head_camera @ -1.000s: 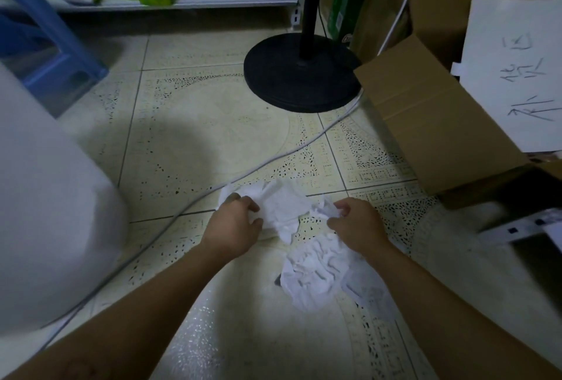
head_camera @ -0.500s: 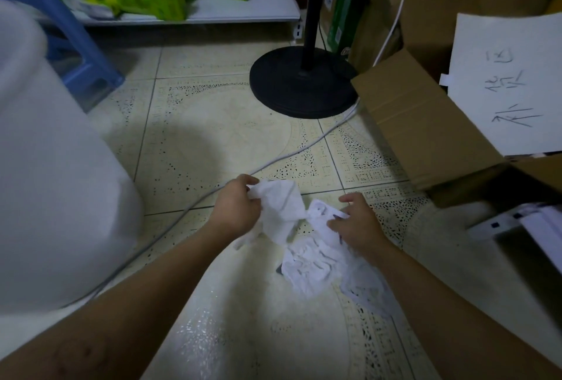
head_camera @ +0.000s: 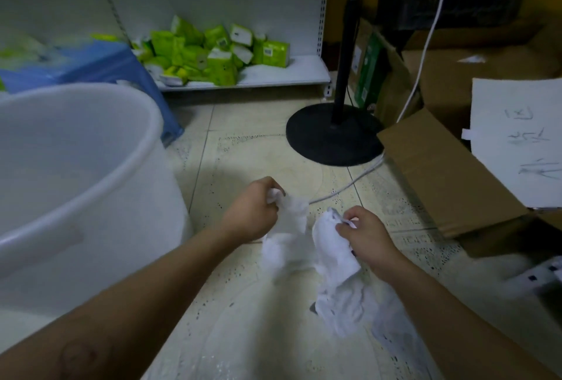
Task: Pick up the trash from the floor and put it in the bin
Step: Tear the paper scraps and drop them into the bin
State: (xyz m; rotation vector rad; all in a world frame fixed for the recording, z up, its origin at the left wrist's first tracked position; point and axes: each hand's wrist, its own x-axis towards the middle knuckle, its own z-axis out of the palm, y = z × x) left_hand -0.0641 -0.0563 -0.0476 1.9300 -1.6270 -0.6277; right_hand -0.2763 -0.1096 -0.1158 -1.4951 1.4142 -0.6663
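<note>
My left hand [head_camera: 251, 212] is closed around a crumpled white paper [head_camera: 287, 227] that hangs down from its fingers, lifted off the tiled floor. My right hand [head_camera: 363, 232] pinches a second crumpled white paper [head_camera: 334, 255], whose lower end [head_camera: 343, 309] trails down toward the floor. The two papers hang side by side between my hands. A large white plastic bin [head_camera: 76, 185] stands open at the left, its rim just left of my left forearm.
A black fan base [head_camera: 331, 136] and pole stand ahead, with a grey cable [head_camera: 349, 185] running across the floor. An open cardboard box [head_camera: 441, 175] with a white written sheet sits at the right. A low shelf holds green tissue packs [head_camera: 206, 57]; a blue stool [head_camera: 100, 66] stands behind the bin.
Both hands have closed on the papers and raised them off the floor. My view has tilted up, bringing the bin's open top and the shelf into sight.
</note>
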